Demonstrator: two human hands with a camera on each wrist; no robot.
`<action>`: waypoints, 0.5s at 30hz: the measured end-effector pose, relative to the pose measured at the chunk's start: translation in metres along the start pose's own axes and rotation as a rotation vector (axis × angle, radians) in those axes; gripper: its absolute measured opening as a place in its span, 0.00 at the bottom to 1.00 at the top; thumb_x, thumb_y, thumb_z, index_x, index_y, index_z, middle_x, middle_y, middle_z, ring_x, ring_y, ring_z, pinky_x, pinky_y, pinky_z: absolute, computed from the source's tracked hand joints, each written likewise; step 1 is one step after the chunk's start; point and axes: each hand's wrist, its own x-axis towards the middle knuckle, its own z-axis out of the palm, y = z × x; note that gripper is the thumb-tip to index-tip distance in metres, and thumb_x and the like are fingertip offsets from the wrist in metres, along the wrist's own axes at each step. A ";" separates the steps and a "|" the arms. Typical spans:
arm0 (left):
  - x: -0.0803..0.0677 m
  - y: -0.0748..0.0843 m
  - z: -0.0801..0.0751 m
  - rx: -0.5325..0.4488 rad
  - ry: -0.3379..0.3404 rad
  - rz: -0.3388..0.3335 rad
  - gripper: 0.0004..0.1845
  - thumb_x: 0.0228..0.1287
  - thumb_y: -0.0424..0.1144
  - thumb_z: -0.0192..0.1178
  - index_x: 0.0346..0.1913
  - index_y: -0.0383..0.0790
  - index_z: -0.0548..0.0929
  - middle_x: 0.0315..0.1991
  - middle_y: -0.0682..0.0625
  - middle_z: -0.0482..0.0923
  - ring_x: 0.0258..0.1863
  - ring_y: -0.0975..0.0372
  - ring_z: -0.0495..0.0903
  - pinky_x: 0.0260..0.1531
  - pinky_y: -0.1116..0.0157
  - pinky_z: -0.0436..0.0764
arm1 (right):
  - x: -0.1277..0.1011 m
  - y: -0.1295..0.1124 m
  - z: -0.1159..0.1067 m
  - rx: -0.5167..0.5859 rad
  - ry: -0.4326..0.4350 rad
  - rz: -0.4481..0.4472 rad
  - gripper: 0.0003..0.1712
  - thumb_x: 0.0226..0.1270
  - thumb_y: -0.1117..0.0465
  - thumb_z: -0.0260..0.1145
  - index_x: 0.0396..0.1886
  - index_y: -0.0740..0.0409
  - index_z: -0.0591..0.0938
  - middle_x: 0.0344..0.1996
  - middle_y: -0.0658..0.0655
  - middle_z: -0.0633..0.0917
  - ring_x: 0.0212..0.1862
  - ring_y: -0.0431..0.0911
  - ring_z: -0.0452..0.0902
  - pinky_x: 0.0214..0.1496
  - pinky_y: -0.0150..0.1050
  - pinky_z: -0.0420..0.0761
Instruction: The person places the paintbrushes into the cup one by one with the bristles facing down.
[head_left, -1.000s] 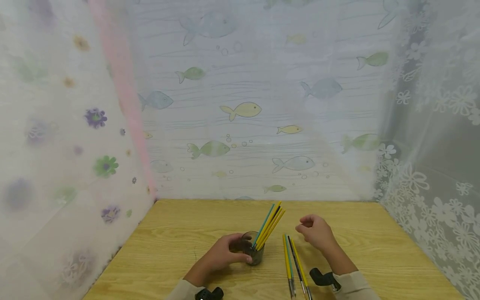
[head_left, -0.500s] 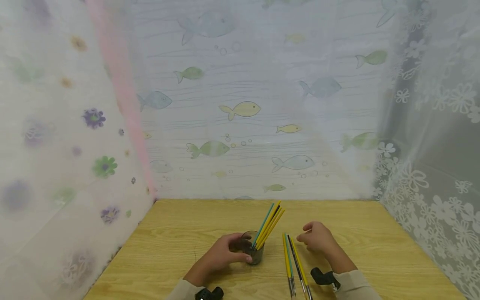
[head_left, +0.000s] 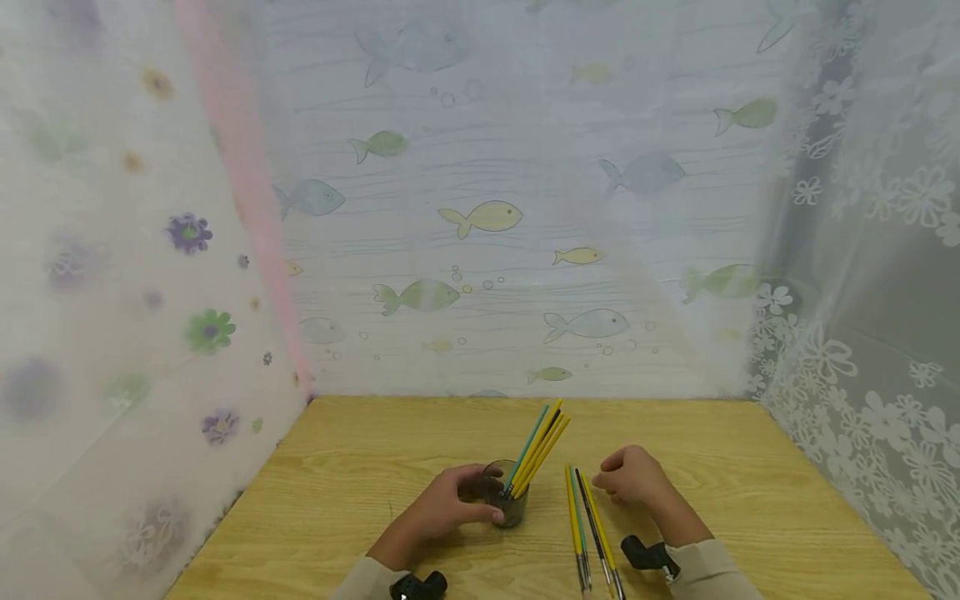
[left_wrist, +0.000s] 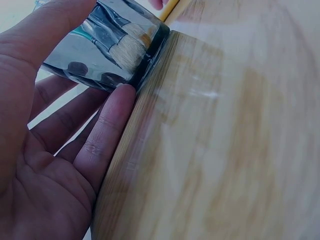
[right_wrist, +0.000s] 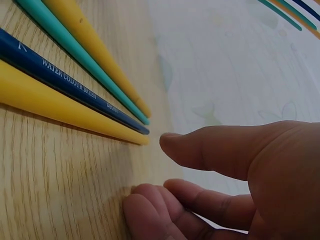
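Observation:
My left hand [head_left: 483, 500] grips a small dark see-through cup [head_left: 514, 510] standing on the wooden table [head_left: 360, 483]. Several long paintbrushes [head_left: 538, 446], yellow, teal and dark, lean to the right in it. In the left wrist view the left hand [left_wrist: 95, 65] wraps the cup [left_wrist: 135, 35], and pale bristles [left_wrist: 125, 50] show through its wall. Several more brushes [head_left: 588, 525] lie side by side on the table right of the cup. My right hand [head_left: 611, 483] rests beside their handle ends, fingers loosely curled, holding nothing. In the right wrist view the right hand [right_wrist: 150, 170] sits just below the handle tips [right_wrist: 65, 75].
Sheer curtains close in the table: a fish-print one [head_left: 487, 221] at the back, a flowered one [head_left: 112, 292] on the left and white lace [head_left: 862, 350] on the right. Bare wood lies behind the cup and to both sides.
My right hand has come down from above the table and now rests on the wood beside the lying brushes. My left hand and the cup have not moved.

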 end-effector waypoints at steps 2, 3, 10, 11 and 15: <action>0.000 0.000 0.000 0.002 0.001 0.002 0.32 0.65 0.47 0.74 0.71 0.46 0.77 0.60 0.55 0.84 0.60 0.62 0.83 0.60 0.66 0.80 | 0.000 0.000 0.001 -0.002 -0.008 0.001 0.22 0.65 0.66 0.73 0.54 0.77 0.81 0.43 0.65 0.86 0.36 0.48 0.85 0.36 0.44 0.87; 0.000 0.000 0.000 0.002 0.001 0.003 0.32 0.65 0.47 0.74 0.71 0.46 0.77 0.60 0.55 0.84 0.60 0.62 0.83 0.60 0.66 0.80 | 0.000 0.000 0.002 -0.001 -0.011 0.001 0.21 0.64 0.66 0.74 0.53 0.76 0.82 0.42 0.65 0.86 0.36 0.48 0.84 0.36 0.44 0.87; 0.000 -0.001 0.000 0.000 0.000 0.001 0.32 0.65 0.48 0.74 0.71 0.47 0.78 0.60 0.55 0.84 0.60 0.62 0.83 0.60 0.67 0.80 | -0.001 -0.003 0.006 -0.042 -0.022 -0.007 0.14 0.61 0.67 0.76 0.44 0.71 0.86 0.36 0.61 0.87 0.32 0.47 0.84 0.34 0.43 0.86; 0.000 -0.001 0.000 -0.001 0.000 0.001 0.32 0.65 0.48 0.73 0.71 0.47 0.78 0.60 0.55 0.84 0.60 0.62 0.83 0.59 0.67 0.80 | -0.001 -0.003 0.007 -0.059 -0.020 -0.004 0.12 0.60 0.66 0.77 0.41 0.69 0.87 0.34 0.60 0.87 0.31 0.47 0.84 0.33 0.43 0.86; 0.000 -0.001 0.000 0.001 -0.002 -0.002 0.33 0.66 0.48 0.73 0.71 0.46 0.77 0.60 0.56 0.84 0.60 0.61 0.83 0.59 0.67 0.80 | -0.002 -0.004 0.009 -0.136 -0.016 -0.002 0.07 0.57 0.64 0.80 0.31 0.62 0.89 0.24 0.55 0.86 0.26 0.46 0.83 0.29 0.41 0.84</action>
